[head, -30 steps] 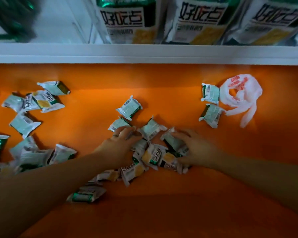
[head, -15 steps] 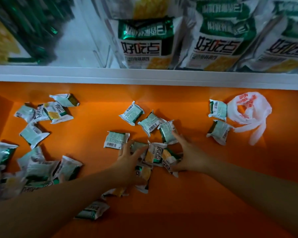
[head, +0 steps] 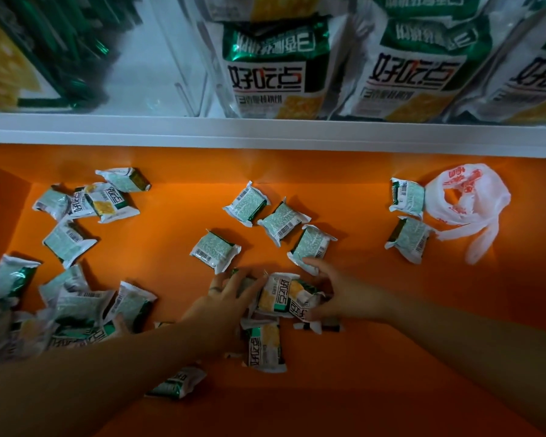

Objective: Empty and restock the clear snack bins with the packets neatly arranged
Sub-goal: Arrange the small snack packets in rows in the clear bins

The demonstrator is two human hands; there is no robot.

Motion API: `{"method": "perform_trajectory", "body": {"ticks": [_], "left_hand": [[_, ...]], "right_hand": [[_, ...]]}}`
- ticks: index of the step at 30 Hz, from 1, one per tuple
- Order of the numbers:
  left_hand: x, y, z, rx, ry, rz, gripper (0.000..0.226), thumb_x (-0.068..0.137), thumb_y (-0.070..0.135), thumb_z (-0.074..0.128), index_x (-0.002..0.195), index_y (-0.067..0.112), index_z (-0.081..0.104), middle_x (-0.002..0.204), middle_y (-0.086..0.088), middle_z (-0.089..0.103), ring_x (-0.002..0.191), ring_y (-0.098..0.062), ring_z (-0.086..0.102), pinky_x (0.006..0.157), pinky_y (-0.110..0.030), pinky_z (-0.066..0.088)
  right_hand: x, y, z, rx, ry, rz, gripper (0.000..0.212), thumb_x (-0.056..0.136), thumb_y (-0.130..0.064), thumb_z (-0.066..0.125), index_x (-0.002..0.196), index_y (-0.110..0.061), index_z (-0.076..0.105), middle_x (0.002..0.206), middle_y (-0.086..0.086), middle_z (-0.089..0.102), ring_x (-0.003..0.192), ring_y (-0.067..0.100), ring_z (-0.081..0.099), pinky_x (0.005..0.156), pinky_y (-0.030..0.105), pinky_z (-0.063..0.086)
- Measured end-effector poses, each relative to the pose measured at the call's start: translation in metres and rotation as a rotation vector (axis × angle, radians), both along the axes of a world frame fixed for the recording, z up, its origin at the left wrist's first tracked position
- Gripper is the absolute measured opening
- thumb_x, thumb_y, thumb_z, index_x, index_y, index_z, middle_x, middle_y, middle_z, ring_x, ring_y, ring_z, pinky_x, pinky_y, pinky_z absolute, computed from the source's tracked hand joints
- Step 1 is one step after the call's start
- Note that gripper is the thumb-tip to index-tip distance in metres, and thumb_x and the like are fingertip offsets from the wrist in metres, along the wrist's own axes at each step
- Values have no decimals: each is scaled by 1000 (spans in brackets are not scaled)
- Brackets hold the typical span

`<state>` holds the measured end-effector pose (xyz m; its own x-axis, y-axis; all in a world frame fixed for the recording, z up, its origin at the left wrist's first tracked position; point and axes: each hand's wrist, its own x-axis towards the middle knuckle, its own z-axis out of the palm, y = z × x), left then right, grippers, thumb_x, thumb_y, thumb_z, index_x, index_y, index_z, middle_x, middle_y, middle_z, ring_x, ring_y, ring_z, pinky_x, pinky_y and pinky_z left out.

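Large snack bags (head: 271,67) on the shelf: tops cut off by the upper edge. Dark green packs (head: 60,48), upper left: blurred, print unreadable. Packet pile (head: 29,329) at the left edge: blurred, partly out of frame, count indeterminate. Left hand (head: 230,298) lies over the central packets (head: 281,298), hiding those beneath; its forearm covers part of the lowest packet (head: 177,384). Right hand (head: 344,298): fingers concealed behind the same packets, grip not determinable. Back-panel print too small to read.

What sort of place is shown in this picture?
Most likely a shop's snack display: large snack bags stand in clear bins on a white shelf, and below it many small packets with the same logo lie loose on an orange counter.
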<state>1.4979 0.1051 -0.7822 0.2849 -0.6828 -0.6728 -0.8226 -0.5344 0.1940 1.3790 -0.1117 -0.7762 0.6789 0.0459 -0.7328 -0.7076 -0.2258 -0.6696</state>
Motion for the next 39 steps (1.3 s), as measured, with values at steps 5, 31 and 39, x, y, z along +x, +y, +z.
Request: {"method": "perform_trajectory", "body": {"ticks": [5,31,39], "left_hand": [[14,-10,-9,-286,197,388,87,81,28,72,149,32,18,149,0,32,120,-21,49,91,-31,48],[-25,-9,-10,-268,78,255,134,75,36,78,123,51,-46,155,-1,-23,113,-29,56,71,-30,54],[6,-26,-12,-378,332,418,128,75,13,80,136,55,-25,158,1,6,113,-23,57,78,-35,55]], "right_hand": [[3,4,-4,113,69,-24,99,78,-9,77,150,-34,13,157,2,19,137,23,35,98,30,46],[32,-11,-12,-463,-89,80,116,63,-47,84,150,-41,8,160,2,-5,146,31,4,113,46,23],[37,-5,-17,-264,-79,-56,116,64,-34,86,148,-46,7,160,6,6,146,30,13,110,51,33]]}}
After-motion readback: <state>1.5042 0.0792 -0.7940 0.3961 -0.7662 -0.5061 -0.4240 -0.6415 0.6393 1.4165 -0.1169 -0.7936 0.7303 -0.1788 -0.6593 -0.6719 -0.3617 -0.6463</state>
